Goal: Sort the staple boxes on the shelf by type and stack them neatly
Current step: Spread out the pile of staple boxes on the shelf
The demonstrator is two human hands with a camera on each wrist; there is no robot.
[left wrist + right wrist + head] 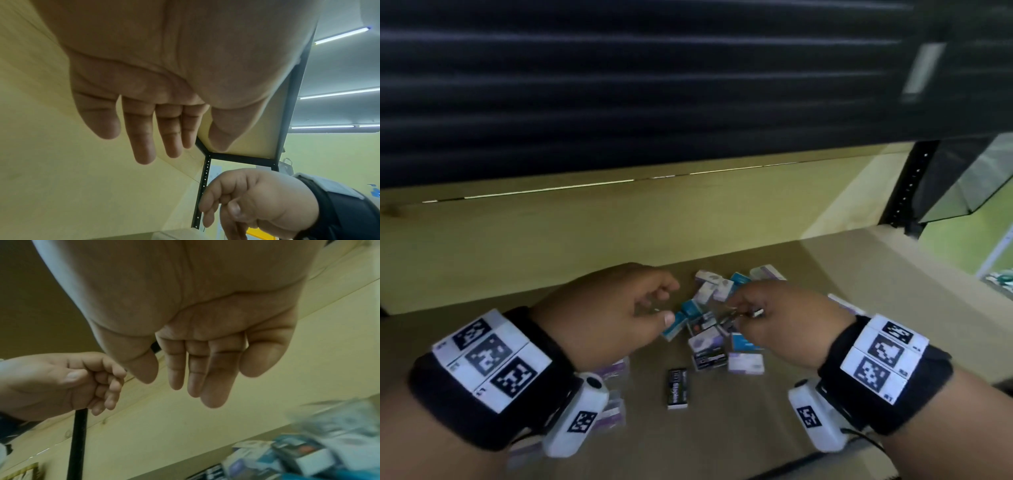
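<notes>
Both hands above the jumbled staple boxes (709,318) on the wooden shelf (825,274). Left hand (616,308): fingers relaxed, loosely curled, holding nothing. Right hand (784,318): empty and extended in the wrist view; something small and metallic seemingly at its fingertips in the head view; hold not determinable. One black box (677,387) lying apart, nearer the front. Risks, as judged: mixing similar purple, teal and black types; knocking neighbours when reaching into the tight pile; toppling a stack through misaligned edges.

Small staple boxes (709,329), teal, lilac-white and black, lie jumbled on the wooden shelf (825,308); one black box (677,388) lies flat just in front of the heap.
</notes>
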